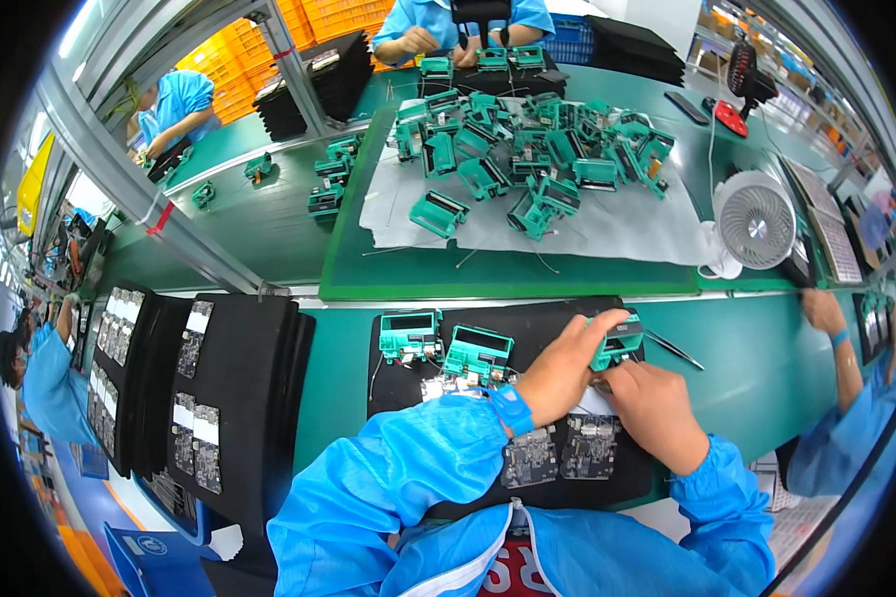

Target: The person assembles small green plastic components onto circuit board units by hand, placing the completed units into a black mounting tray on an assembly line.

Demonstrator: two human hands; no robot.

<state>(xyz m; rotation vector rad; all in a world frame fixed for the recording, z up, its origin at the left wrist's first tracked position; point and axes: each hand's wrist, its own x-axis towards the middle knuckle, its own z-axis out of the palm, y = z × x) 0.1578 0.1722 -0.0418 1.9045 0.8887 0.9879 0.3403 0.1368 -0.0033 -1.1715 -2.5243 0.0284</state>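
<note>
My left hand (pixel 560 370) is closed round a green plastic housing (pixel 621 341), tilted up over the right part of a black foam mat (pixel 548 316). At the housing's lower edge, the bent fingers of my right hand (pixel 655 403) are pressed together; whatever they grip is hidden. Just right of the housing lies a pair of dark tweezers (pixel 675 350). Two more green housings, one at the mat's far left (pixel 409 335) and one beside it (pixel 478 353), have small parts and wires attached. Below my hands are two bare circuit boards, one left (pixel 530 458) and one right (pixel 588 448).
Beyond a green ledge, many green housings (pixel 483 177) lie heaped on a white sheet (pixel 617 239). A white fan (pixel 757 221) stands at right. Black foam sheets (pixel 231 398) with circuit boards are stacked at left. Co-workers sit across the bench and on both sides.
</note>
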